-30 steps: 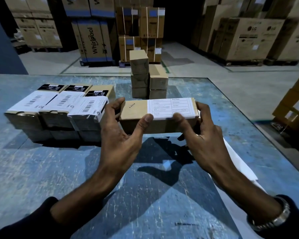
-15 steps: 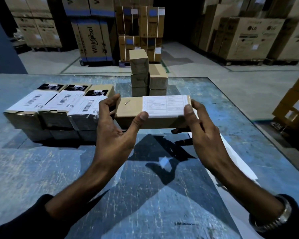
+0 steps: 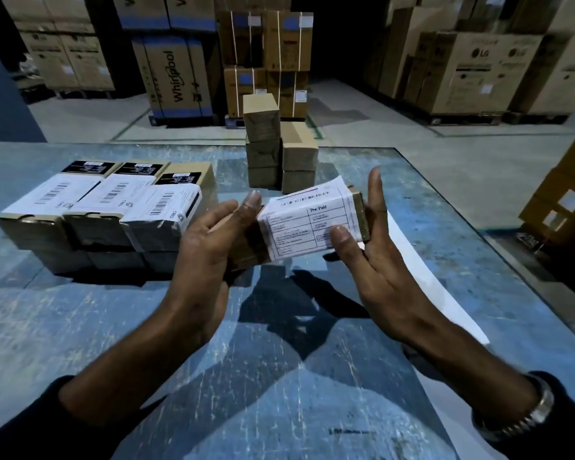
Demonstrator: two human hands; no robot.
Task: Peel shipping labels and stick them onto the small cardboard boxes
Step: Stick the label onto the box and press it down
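Note:
Above the table I hold a small cardboard box (image 3: 247, 249), tilted so its labelled face turns toward me. A white shipping label (image 3: 307, 224) marked "Pre-Paid" covers most of that face. My left hand (image 3: 205, 250) grips the box's left end, thumb raised at the label's left edge. My right hand (image 3: 375, 257) stands at the right end with fingers straight up along it, and its thumb presses on the label's lower right part.
A block of labelled boxes (image 3: 97, 207) sits on the blue table (image 3: 80, 327) to the left. A stack of plain small boxes (image 3: 279, 151) stands at the far edge. White sheets (image 3: 409, 240) lie under my right arm. Large cartons fill the floor beyond.
The box has tipped from lying flat to facing me and rotated a little. My right fingers have straightened and the thumb has moved onto the label.

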